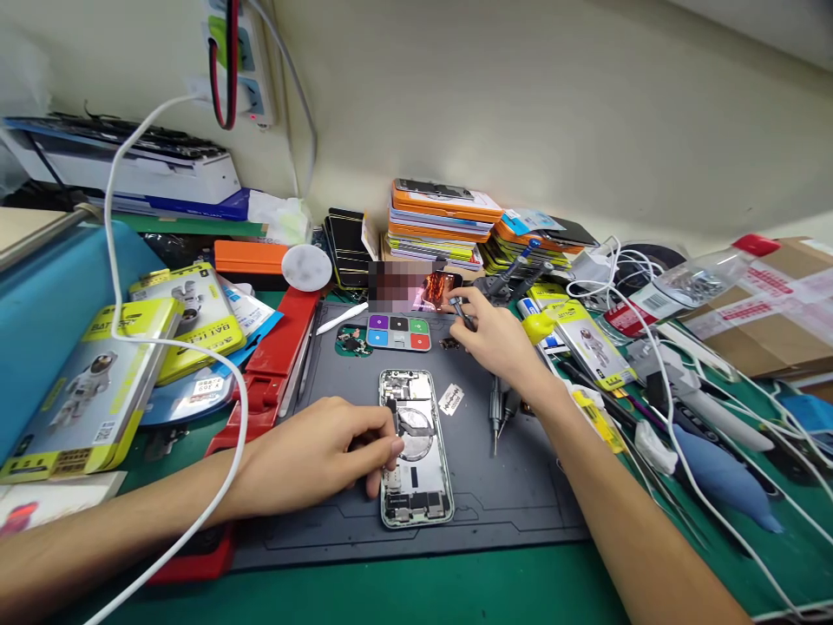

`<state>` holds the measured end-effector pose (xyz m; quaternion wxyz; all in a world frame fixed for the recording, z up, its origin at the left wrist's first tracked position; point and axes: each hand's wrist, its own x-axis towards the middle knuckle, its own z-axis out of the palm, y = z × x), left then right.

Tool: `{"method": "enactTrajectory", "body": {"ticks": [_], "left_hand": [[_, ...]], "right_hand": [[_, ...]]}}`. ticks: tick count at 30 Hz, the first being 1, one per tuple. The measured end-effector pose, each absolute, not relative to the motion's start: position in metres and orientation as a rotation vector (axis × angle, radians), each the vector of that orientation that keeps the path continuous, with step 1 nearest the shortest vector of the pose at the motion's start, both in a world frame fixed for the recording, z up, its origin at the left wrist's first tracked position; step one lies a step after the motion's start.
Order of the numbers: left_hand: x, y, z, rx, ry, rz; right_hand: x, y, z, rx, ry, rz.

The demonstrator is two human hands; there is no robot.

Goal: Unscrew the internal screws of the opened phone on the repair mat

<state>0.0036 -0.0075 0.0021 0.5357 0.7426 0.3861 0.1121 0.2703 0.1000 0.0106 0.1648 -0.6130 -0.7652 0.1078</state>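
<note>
An opened phone (pixel 416 476) lies on the dark grey work mat (pixel 338 529), its inner parts and a round coil showing. My left hand (pixel 355 444) rests at the phone's left edge, fingers curled and closed; whatever they may hold is hidden. Farther back, my right hand (pixel 489 340) is closed around a slim dark pen-shaped tool (pixel 463 314), near a lit phone screen (pixel 439 291). A tray with coloured squares (pixel 399 332) lies just left of that hand. Screwdrivers (pixel 495 415) are below it, and a small whitish piece (pixel 449 399) lies beside the opened phone.
Yellow battery boxes (pixel 84 391) and a red tool (pixel 277 347) flank the mat's left side. Stacked orange boxes (pixel 442 213) stand behind. On the right are a plastic bottle (pixel 683 282), a blue air blower (pixel 722 477) and tweezers. A white cable (pixel 244 417) crosses above my left forearm.
</note>
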Motion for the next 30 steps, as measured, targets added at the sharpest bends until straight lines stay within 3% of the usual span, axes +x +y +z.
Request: {"method": "enactTrajectory", "body": {"ticks": [30], "left_hand": [[0.0016, -0.0078, 0.0017, 1.776, 0.915, 0.255]], "right_hand": [[0.2702, 0.1001, 0.0070, -1.764, -2.198, 0.211]]}}
